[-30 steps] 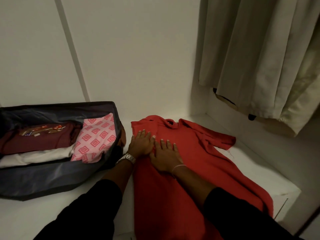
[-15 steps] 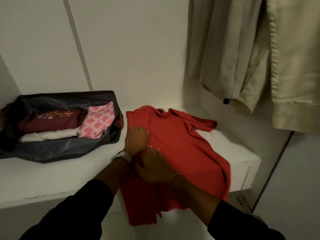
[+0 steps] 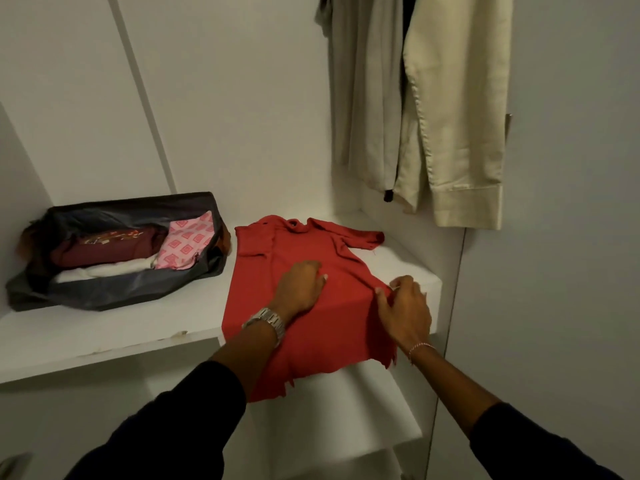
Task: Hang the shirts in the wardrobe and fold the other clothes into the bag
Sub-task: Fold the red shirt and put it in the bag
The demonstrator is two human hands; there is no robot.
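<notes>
A red garment (image 3: 294,244) lies spread on the white shelf (image 3: 114,337), its lower part hanging over the front edge. My left hand (image 3: 301,285) presses flat on the middle of it. My right hand (image 3: 403,306) pinches the garment's right edge near the shelf's corner. To the left stands an open dark bag (image 3: 114,292) holding a folded maroon piece (image 3: 104,247), a white piece (image 3: 104,270) and a pink patterned piece (image 3: 187,245).
Beige and grey-green shirts (image 3: 457,116) hang at the upper right inside the wardrobe. A lower white shelf (image 3: 346,410) sits under the hanging red cloth. White wall panels close off the back and the right side.
My right hand slid from the middle of the red garment to its right edge and took hold there. My left hand stayed pressed on the cloth. The camera pulled back and rose.
</notes>
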